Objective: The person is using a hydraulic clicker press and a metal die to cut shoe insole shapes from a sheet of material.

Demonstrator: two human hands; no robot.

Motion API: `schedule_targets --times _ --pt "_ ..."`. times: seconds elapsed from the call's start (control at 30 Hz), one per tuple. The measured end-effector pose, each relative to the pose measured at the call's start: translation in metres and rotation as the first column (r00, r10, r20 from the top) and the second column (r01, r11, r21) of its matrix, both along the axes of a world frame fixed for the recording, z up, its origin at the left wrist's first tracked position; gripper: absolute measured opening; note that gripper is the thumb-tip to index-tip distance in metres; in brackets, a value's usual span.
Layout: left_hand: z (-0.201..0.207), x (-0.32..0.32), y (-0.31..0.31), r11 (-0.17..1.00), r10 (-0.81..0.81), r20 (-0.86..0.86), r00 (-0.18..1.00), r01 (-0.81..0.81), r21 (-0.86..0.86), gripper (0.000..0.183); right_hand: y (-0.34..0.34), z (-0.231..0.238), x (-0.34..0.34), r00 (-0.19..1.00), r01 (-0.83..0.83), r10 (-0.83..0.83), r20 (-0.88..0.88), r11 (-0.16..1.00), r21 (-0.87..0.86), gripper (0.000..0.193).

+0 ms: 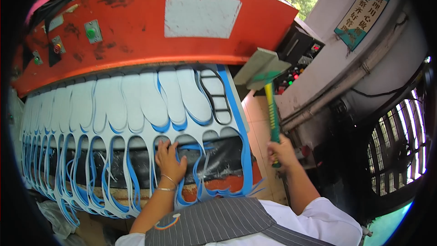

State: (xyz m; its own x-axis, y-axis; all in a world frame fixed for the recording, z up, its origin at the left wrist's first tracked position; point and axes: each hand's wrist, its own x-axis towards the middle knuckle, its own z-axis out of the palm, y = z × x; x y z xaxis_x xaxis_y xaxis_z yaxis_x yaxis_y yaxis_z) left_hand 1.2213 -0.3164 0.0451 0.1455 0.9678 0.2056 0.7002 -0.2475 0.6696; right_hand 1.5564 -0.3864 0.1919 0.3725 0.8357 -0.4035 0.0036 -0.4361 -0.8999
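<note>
My right hand (283, 154) is wrapped round the green and yellow handle (272, 114) of a tool raised at the right. A wide, flat grey plate (261, 68) shows at the handle's far end; whether it is fixed to it I cannot tell. My left hand (170, 160) lies with fingers apart on the near part of a white and blue layered sheet (136, 133), beside its sole-shaped holes. Across the sheet's far part run several sole-shaped pieces (152, 98). At their right end rests a black sole-shaped cutting die (215, 94) with crossbars.
A red machine beam (136, 18) with push buttons (92, 32) spans the far side. Thin strips of sheet hang over the near edge. A dark control box (296, 50) with lit buttons stands at the right, by a wall with a pipe (327, 92) and a barred window (396, 141).
</note>
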Motion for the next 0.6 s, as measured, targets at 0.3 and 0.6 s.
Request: schedule_targets --times 0.3,0.6 --pt "0.014 0.005 -0.011 0.998 -0.014 0.009 1.0 0.015 -0.054 0.058 0.255 0.215 0.002 0.692 -0.438 0.699 -0.179 0.604 0.666 0.035" --pt "0.047 -0.001 -0.002 0.976 0.004 0.122 0.993 -0.031 0.216 0.033 0.288 0.096 -0.07 0.914 -0.402 0.341 0.219 0.83 0.387 0.047"
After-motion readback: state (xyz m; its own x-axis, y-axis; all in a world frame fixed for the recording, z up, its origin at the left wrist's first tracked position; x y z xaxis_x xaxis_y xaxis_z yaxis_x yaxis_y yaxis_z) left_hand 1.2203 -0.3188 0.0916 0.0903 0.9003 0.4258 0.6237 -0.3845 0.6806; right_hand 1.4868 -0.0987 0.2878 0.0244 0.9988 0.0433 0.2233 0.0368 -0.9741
